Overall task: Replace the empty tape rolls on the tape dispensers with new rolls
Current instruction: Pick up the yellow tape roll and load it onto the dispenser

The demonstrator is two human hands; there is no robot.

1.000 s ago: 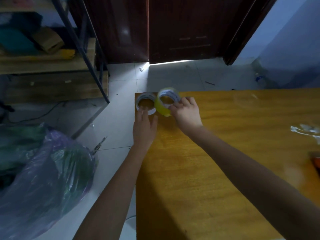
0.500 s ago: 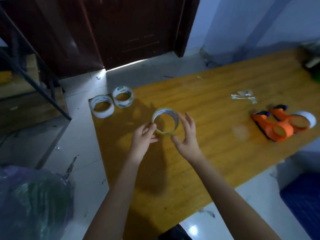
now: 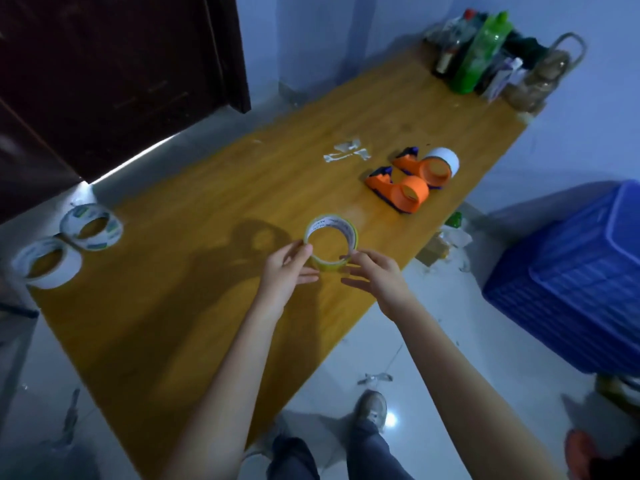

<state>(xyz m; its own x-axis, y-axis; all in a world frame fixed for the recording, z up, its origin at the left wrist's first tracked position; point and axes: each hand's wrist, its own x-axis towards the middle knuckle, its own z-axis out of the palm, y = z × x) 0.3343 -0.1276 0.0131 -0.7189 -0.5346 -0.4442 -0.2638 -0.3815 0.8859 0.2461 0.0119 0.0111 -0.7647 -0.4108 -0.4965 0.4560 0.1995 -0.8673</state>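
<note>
A long wooden counter carries two orange tape dispensers near its right edge, well apart from two spare rolls at the far left corner. Above the counter's middle, the left hand and right hand pinch a yellow tape roll upright between fingertips. The hold looks light, so the roll could slip and trundle off the nearby edge, or its loose end could be lost against the roll.

Wooden table and its load
Two orange dispensers lie beside tape scraps; two tape rolls sit far left of them, bottles beyond.
</note>
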